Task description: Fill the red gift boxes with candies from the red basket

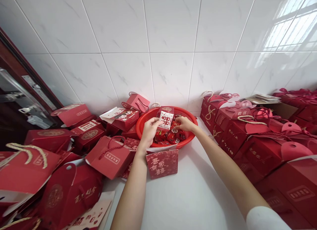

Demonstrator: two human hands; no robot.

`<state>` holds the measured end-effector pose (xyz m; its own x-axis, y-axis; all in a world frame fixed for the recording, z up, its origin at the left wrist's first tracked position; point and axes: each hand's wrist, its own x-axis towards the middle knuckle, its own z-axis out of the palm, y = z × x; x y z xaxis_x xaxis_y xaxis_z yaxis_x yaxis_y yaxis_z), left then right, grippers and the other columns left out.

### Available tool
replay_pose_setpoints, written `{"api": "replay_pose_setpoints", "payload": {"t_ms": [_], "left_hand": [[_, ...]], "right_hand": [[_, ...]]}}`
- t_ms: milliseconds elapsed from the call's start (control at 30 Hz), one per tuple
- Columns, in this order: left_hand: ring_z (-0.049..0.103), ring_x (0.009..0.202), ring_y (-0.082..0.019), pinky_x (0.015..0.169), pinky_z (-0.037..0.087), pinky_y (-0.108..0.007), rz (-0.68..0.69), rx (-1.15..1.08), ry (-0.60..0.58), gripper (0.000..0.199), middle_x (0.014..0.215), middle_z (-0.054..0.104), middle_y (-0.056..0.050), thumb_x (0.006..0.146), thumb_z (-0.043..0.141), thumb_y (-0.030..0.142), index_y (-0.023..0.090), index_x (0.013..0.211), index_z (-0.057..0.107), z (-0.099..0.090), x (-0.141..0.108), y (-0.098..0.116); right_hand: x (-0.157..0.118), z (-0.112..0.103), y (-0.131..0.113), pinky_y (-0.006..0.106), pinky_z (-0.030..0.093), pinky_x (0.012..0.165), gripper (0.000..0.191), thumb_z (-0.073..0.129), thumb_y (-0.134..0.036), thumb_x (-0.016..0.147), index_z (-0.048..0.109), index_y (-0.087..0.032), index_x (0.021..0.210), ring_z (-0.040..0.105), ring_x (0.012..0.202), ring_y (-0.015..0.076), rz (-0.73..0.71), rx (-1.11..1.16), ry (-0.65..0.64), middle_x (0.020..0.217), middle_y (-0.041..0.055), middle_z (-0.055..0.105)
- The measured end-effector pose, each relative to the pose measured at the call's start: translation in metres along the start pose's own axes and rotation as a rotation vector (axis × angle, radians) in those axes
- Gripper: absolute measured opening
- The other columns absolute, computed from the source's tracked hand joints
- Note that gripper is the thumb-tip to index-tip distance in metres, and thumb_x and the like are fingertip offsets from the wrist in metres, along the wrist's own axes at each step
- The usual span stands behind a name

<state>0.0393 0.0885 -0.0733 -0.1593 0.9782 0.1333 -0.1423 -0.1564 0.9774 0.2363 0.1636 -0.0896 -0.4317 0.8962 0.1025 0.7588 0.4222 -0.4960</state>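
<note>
My left hand (150, 129) pinches a small white packet printed with a red double-happiness sign (165, 120). It holds the packet over a red plastic basket (188, 143). Red-wrapped candies (170, 137) lie inside the basket. My right hand (185, 124) reaches over the right part of the basket, fingers bent together down at the candies; what sits between them is too small to make out. Just in front of the basket stands a red gift box (162, 164) with pale lettering, its top flap up, beside my left forearm.
Red gift boxes with cord handles (112, 157) are heaped on the left. More boxes (257, 144) stand in rows on the right, with a stack of flat cards (266, 98) behind. A tiled wall (170, 71) closes the back; a door with keys (27, 109) is at far left.
</note>
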Motion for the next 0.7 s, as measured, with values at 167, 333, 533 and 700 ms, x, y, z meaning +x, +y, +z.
{"api": "replay_pose_setpoints", "payload": {"t_ms": [167, 333, 533, 700], "left_hand": [[0.063, 0.073, -0.017, 0.063, 0.047, -0.024, -0.013, 0.000, 0.003, 0.034, 0.075, 0.070, -0.001, 0.051, 0.082, 0.039, 0.018, 0.074, 0.068, 0.000, 0.001, 0.000], [0.066, 0.075, -0.018, 0.060, 0.049, -0.024, -0.011, -0.006, 0.023, 0.037, 0.082, 0.073, -0.002, 0.055, 0.081, 0.040, 0.018, 0.083, 0.070, -0.001, 0.001, -0.001], [0.068, 0.082, -0.019, 0.071, 0.052, -0.027, 0.069, 0.057, 0.089, 0.039, 0.088, 0.073, -0.003, 0.065, 0.075, 0.037, 0.021, 0.100, 0.072, -0.004, 0.006, -0.008], [0.068, 0.090, -0.024, 0.079, 0.051, -0.030, 0.079, 0.077, -0.011, 0.031, 0.090, 0.076, -0.005, 0.065, 0.075, 0.044, 0.018, 0.080, 0.075, 0.000, 0.005, -0.008]], "right_hand": [[0.000, 0.002, 0.004, 0.025, 0.039, 0.064, 0.031, 0.068, -0.045, 0.072, 0.054, -0.018, 0.077, 0.051, 0.070, 0.0141, -0.011, 0.337, 0.110, 0.074, -0.0012, 0.058], [-0.008, -0.002, 0.001, 0.026, 0.043, 0.059, 0.045, 0.079, -0.053, 0.062, 0.060, -0.017, 0.082, 0.053, 0.064, 0.0132, -0.013, 0.700, 0.103, 0.071, -0.0015, 0.059], [-0.018, -0.008, -0.011, 0.026, 0.047, 0.064, 0.050, 0.087, -0.050, 0.058, 0.062, -0.018, 0.086, 0.058, 0.066, 0.0121, -0.032, 1.163, 0.277, 0.079, -0.0003, 0.065], [-0.026, -0.004, -0.032, 0.026, 0.045, 0.063, 0.044, 0.086, -0.049, 0.062, 0.062, -0.018, 0.081, 0.056, 0.065, 0.0115, -0.120, 1.110, 0.240, 0.075, -0.0019, 0.063]]}}
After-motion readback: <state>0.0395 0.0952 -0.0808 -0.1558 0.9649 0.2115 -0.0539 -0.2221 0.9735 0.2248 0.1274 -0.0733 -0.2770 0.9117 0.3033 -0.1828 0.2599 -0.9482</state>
